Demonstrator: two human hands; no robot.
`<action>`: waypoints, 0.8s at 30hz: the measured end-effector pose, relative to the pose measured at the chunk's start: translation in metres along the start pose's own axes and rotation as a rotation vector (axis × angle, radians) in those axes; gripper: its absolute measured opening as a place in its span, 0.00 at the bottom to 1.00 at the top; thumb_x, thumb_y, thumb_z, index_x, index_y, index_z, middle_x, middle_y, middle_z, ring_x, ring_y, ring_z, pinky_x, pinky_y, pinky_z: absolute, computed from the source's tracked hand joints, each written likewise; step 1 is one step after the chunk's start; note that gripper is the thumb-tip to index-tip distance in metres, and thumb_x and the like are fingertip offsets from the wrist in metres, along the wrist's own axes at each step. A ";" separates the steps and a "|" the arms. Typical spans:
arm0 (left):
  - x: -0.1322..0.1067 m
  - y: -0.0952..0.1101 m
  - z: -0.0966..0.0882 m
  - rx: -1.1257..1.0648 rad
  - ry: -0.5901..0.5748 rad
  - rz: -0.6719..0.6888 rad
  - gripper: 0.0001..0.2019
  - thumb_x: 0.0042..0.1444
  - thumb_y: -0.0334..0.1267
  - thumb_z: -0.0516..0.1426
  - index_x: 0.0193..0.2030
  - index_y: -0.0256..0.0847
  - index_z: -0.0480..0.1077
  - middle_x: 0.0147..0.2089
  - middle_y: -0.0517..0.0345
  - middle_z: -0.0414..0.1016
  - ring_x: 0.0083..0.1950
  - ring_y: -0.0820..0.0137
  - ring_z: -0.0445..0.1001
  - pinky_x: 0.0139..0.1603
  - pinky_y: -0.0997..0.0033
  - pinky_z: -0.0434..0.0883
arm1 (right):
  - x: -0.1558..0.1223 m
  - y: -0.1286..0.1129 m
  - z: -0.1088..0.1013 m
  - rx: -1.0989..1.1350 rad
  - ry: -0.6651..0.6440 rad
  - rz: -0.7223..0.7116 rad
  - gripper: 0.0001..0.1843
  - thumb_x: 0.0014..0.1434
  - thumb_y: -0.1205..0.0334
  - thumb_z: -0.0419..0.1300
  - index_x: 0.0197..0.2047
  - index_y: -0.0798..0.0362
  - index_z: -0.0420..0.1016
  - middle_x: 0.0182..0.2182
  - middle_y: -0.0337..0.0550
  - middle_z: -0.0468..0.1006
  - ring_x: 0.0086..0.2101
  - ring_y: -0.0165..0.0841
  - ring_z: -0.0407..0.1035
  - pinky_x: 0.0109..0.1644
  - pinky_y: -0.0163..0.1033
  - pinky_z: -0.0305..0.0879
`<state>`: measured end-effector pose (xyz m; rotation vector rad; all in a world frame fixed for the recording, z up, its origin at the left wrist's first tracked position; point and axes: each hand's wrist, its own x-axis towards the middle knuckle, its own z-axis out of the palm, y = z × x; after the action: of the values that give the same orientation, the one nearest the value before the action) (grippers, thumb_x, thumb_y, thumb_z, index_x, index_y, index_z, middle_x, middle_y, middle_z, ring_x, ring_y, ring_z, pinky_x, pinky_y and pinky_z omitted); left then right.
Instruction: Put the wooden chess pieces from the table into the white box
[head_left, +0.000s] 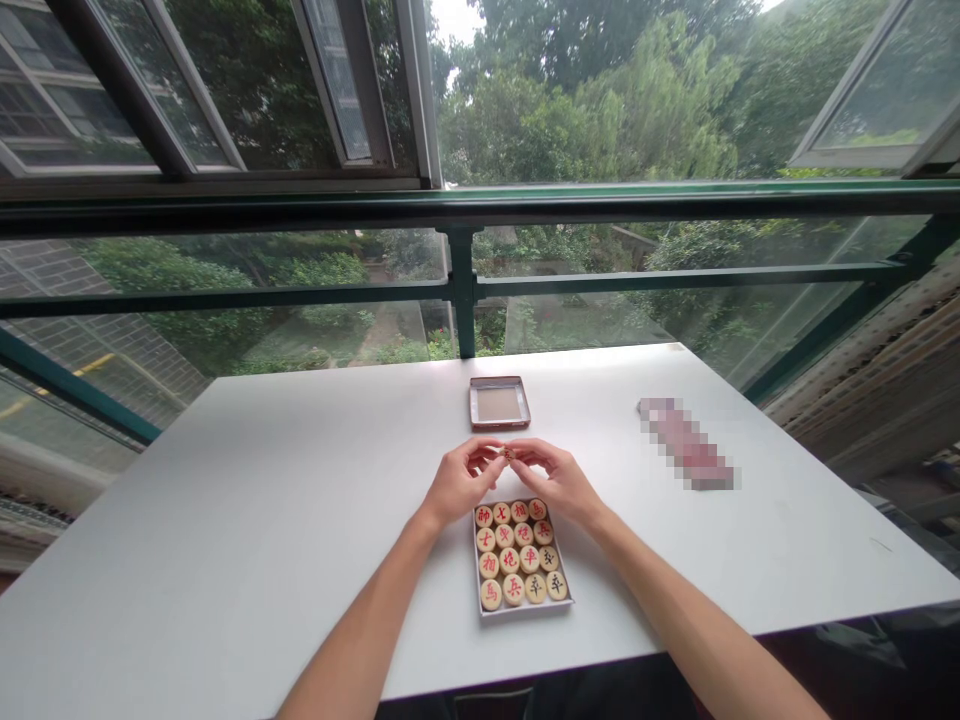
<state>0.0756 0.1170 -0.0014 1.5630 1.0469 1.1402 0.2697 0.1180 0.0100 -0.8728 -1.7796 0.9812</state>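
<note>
My left hand [465, 478] and my right hand [553, 475] meet above the table, fingertips pinched together. Between them is a small brownish-gold thing [508, 455], mostly covered by the fingers; its kind is too small to make out. Just below the hands lies a shallow white box [525, 614] filled with rows of round wooden Chinese chess pieces [508, 559]. Most pieces carry red characters, and a few at the lower right carry black ones. Beyond my fingertips sits a brown-rimmed box lid [499, 404], its hollow side facing up.
The white table [300, 500] reaches to a green railing [465, 290] with glass panels. A blurred-out reddish flat thing [686, 445] lies on the table's right side. Open windows [885, 90] stand above the railing, with trees outside.
</note>
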 end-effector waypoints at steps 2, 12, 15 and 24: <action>0.000 0.000 0.001 -0.006 0.008 0.001 0.17 0.57 0.47 0.63 0.50 0.40 0.73 0.40 0.53 0.80 0.32 0.70 0.77 0.31 0.72 0.75 | 0.000 0.001 0.000 0.002 -0.005 -0.001 0.14 0.65 0.58 0.61 0.52 0.47 0.77 0.46 0.45 0.81 0.44 0.37 0.77 0.51 0.45 0.74; 0.001 0.000 0.002 -0.054 0.044 -0.013 0.16 0.55 0.49 0.65 0.42 0.39 0.74 0.35 0.53 0.81 0.31 0.69 0.77 0.28 0.72 0.75 | -0.001 0.003 0.003 -0.070 -0.013 -0.056 0.14 0.64 0.58 0.60 0.52 0.47 0.76 0.42 0.44 0.81 0.41 0.36 0.76 0.45 0.43 0.74; 0.000 0.003 0.001 -0.043 0.038 -0.015 0.16 0.56 0.50 0.64 0.42 0.39 0.74 0.36 0.53 0.81 0.31 0.69 0.77 0.29 0.72 0.75 | -0.001 0.002 0.003 -0.073 -0.015 -0.055 0.13 0.64 0.58 0.60 0.52 0.47 0.76 0.42 0.44 0.81 0.41 0.36 0.76 0.44 0.43 0.74; 0.000 0.000 -0.001 -0.019 0.011 -0.006 0.16 0.60 0.49 0.60 0.46 0.39 0.74 0.38 0.53 0.80 0.27 0.74 0.75 0.29 0.74 0.73 | 0.001 -0.002 0.000 -0.063 -0.003 -0.045 0.13 0.65 0.58 0.60 0.52 0.47 0.76 0.44 0.43 0.81 0.42 0.36 0.76 0.48 0.44 0.73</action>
<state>0.0751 0.1171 -0.0009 1.5393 1.0439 1.1529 0.2691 0.1176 0.0121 -0.8674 -1.8336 0.9020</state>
